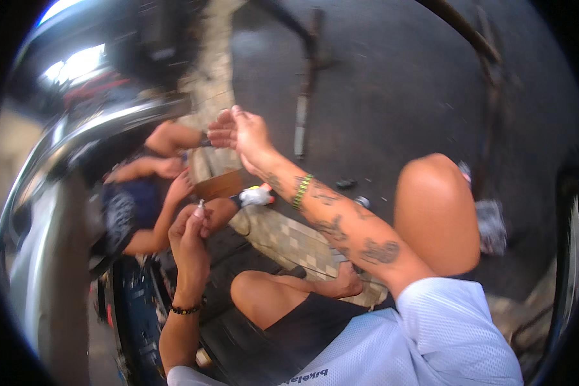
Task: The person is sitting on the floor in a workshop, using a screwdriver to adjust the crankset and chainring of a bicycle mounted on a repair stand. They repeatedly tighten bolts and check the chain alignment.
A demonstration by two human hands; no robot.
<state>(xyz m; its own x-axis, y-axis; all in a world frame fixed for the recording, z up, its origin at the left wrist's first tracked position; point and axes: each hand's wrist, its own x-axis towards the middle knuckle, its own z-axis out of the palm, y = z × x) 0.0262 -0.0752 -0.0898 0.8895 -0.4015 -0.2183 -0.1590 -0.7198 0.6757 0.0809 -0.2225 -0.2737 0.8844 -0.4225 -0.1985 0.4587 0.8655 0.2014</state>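
Observation:
My left hand [190, 235], with a dark beaded bracelet at the wrist, is raised at centre left. Its thumb and fingers pinch a small pale, metallic-looking piece [201, 204], too blurred to name. My right hand [243, 136] reaches out farther forward with its fingers stretched, the palm turned partly left and nothing visible in it. A yellow-green band [302, 192] circles that forearm. Below and left of the right hand lies a brown cardboard box [219, 186]. Next to the box is a white and orange item [256, 195] of unclear kind.
At the left sits another person [132, 209], hands together near the box. A shiny curved metal tube [100, 132] runs along the left. Dark metal legs [309, 83] stand on the dark floor [379, 96] ahead. A clear plastic bag [491, 226] lies right of my knee.

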